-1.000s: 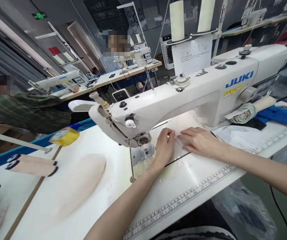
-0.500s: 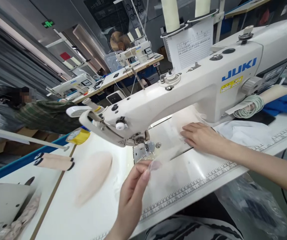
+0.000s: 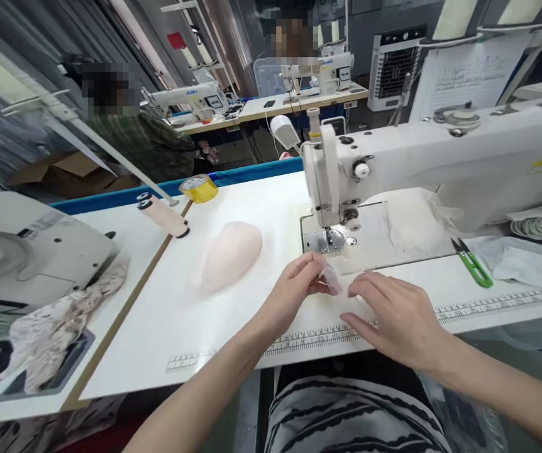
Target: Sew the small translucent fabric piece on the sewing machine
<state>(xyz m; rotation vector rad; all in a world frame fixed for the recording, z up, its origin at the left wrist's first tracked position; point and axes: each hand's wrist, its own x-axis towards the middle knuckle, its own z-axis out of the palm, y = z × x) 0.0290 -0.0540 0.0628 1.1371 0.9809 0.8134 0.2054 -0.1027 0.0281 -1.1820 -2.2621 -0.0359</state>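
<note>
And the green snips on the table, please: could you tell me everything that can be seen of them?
The snips have green handles, perhaps plastic, and two dark, pointed, metallic-looking blades with tips apart, so they look open. They lie slanting on the white table, blades toward the picture's upper left, close beside some white cloth on their right. Nothing holds them.

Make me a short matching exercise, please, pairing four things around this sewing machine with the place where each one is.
Things:
1. Scissors
2. Tape roll
3. Sheer cloth
4. Pale pink pad

Places:
A. Between the fingers of the left hand
B. On the tabletop, between the pink thread and the sewing machine
C. Beside the white cloth
D. By the blue border at the table's far edge

Pairs: 1-C, 2-D, 3-A, 4-B
</note>
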